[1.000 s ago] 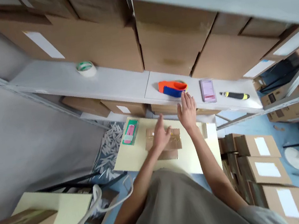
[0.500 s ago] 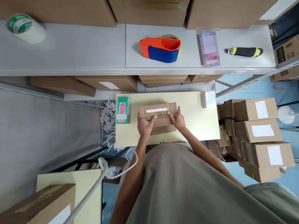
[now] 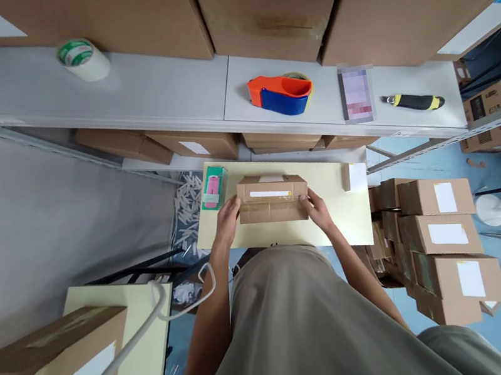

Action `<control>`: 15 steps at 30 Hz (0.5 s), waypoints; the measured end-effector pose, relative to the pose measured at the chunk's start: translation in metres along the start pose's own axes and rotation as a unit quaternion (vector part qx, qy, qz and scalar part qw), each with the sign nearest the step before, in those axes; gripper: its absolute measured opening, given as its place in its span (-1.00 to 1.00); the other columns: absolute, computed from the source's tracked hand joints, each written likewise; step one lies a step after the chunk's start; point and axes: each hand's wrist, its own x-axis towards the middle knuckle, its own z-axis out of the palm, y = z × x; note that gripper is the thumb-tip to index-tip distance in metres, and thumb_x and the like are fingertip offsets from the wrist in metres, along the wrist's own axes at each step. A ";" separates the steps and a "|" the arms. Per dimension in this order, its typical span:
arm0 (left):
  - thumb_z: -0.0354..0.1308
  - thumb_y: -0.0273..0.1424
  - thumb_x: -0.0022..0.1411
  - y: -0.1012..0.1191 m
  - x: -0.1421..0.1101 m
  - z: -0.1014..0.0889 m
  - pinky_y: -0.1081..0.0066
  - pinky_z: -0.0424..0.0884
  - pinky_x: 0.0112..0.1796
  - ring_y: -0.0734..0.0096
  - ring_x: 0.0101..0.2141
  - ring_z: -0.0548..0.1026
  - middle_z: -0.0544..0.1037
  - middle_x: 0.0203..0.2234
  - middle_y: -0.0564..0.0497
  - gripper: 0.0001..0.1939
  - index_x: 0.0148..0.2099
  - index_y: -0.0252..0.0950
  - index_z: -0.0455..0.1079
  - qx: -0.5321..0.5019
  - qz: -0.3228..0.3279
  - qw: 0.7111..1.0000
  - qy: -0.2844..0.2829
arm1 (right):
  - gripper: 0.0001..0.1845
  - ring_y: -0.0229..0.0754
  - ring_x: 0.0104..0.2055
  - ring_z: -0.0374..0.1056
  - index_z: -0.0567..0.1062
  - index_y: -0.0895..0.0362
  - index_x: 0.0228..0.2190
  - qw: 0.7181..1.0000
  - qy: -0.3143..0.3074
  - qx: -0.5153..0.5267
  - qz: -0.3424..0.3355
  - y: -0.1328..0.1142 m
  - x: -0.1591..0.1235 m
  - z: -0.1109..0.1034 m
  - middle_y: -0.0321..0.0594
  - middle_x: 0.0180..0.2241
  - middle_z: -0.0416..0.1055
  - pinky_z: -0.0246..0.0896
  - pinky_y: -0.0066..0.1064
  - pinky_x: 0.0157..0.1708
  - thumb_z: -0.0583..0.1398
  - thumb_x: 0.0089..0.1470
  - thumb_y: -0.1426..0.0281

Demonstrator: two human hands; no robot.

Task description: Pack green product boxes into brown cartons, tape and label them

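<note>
A small cardboard box [image 3: 273,212] with tape along it and a white label strip is held between my two hands over the pale yellow table [image 3: 342,224]. My left hand [image 3: 227,219] grips its left end, and my right hand [image 3: 316,208] grips its right end with the thumb on the near face. To the left of the box stands a green box with a pink panel [image 3: 213,188]. A small white box [image 3: 355,176] sits at the table's right end.
On the grey shelf [image 3: 166,74] ahead are a tape roll [image 3: 85,59], an orange and blue tape dispenser [image 3: 282,94] and a yellow-black cutter [image 3: 415,102]. Stacked cartons [image 3: 443,233] stand right. A large carton [image 3: 82,360] and a white bent rod [image 3: 116,361] are at lower left.
My hands have moved apart from the box's near face to its two ends. The box now looks larger and tilted, with its labelled face toward me. The whole view has shifted slightly.
</note>
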 end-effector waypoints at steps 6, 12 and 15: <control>0.39 0.23 0.19 -0.011 -0.014 -0.004 0.11 0.56 0.14 0.00 0.19 0.61 0.70 0.08 -0.22 -0.29 0.11 -0.23 0.58 -0.009 -0.011 0.999 0.046 | -0.26 0.17 0.34 0.46 0.59 0.11 0.20 0.996 0.068 0.061 0.019 0.003 -0.027 -0.016 0.11 0.33 0.51 0.49 -0.01 0.22 0.25 0.31 -0.19; 0.06 0.34 0.35 -0.052 -0.020 -0.001 0.09 0.62 0.09 0.07 0.05 0.69 0.69 0.08 -0.33 -0.19 0.12 -0.30 0.53 0.154 -0.103 0.982 0.024 | -0.09 0.20 0.13 0.60 0.53 0.18 0.09 0.989 0.042 0.027 0.142 0.058 -0.033 0.006 0.27 0.18 0.58 0.58 -0.03 -0.01 0.26 0.10 -0.34; -0.12 0.29 0.47 -0.056 -0.011 -0.002 0.13 0.64 0.07 0.09 0.06 0.70 0.68 0.08 -0.38 -0.18 0.18 -0.32 0.52 0.231 -0.063 0.970 0.041 | -0.08 0.17 0.15 0.57 0.56 0.19 0.07 0.986 0.075 -0.016 0.148 0.066 -0.020 0.007 0.26 0.17 0.59 0.54 -0.01 0.06 0.15 0.16 -0.37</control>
